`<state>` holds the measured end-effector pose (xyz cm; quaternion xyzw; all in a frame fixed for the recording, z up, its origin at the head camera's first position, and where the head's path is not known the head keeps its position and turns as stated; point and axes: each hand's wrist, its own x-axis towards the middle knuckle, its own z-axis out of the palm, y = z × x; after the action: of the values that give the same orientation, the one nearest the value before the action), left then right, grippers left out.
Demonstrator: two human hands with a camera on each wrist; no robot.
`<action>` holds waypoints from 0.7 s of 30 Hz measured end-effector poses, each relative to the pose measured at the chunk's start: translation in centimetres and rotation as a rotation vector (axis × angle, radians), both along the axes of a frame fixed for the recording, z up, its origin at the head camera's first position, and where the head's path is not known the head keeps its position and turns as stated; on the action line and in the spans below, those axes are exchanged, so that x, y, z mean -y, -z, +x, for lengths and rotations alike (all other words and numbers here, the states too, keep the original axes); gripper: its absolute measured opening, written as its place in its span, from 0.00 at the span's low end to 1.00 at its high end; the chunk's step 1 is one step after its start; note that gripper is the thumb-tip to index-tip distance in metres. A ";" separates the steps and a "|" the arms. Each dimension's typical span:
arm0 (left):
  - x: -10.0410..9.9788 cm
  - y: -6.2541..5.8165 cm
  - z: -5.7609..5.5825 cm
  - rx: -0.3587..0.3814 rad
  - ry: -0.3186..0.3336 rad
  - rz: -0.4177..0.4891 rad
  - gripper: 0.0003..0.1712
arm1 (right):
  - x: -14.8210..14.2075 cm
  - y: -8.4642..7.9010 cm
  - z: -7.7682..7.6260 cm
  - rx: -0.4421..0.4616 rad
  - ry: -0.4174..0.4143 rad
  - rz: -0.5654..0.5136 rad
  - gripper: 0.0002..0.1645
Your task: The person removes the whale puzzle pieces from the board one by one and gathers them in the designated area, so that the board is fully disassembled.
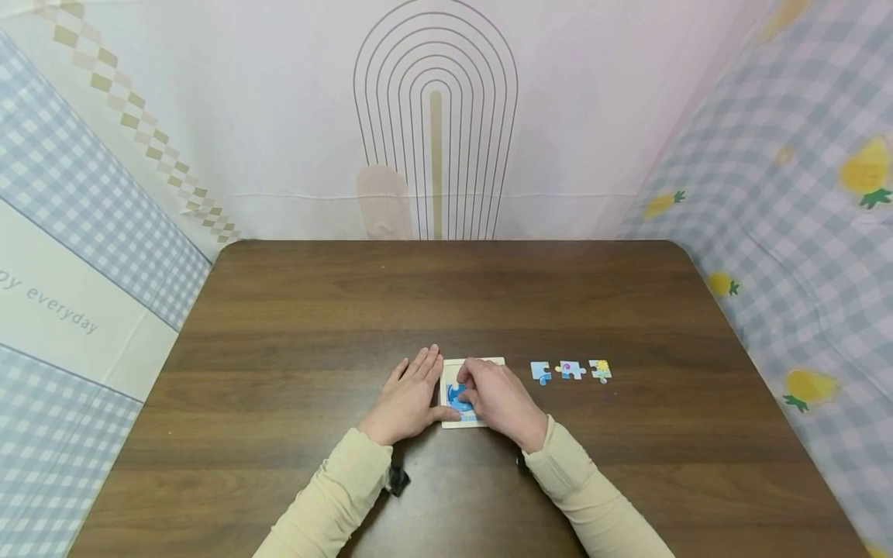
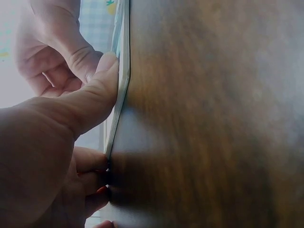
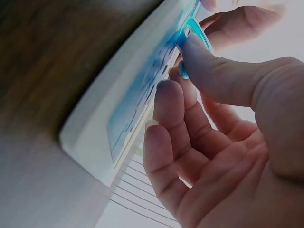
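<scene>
A small square jigsaw tray with a pale rim (image 1: pixel 455 362) lies flat on the table, blue picture pieces (image 1: pixel 456 397) inside it. My left hand (image 1: pixel 410 397) lies along the tray's left side with fingers extended, and its thumb (image 2: pixel 97 92) rests on the near edge. Over the tray, my right hand (image 1: pixel 504 399) pinches a blue puzzle piece (image 3: pixel 203 34) between thumb and fingers. That piece is tilted up at the tray's surface, and the right hand covers much of the tray's right half in the head view.
Three loose puzzle pieces lie in a row right of the tray: a blue one (image 1: pixel 540 372), one with a pink swirl (image 1: pixel 570 370) and one with yellow (image 1: pixel 600 369). The brown wooden table (image 1: pixel 314 310) meets hanging patterned cloths behind and at both sides.
</scene>
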<state>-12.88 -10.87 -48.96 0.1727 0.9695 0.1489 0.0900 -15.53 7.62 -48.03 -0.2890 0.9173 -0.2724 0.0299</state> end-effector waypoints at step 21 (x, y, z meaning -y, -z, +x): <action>-0.1 -0.1 0.0 -0.007 -0.003 -0.013 0.56 | -0.4 0.0 0.1 0.084 -0.018 -0.059 0.07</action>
<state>-12.92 -10.76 -48.89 0.1712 0.9710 0.1423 0.0876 -15.42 7.99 -47.98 -0.2862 0.9042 -0.3109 0.0621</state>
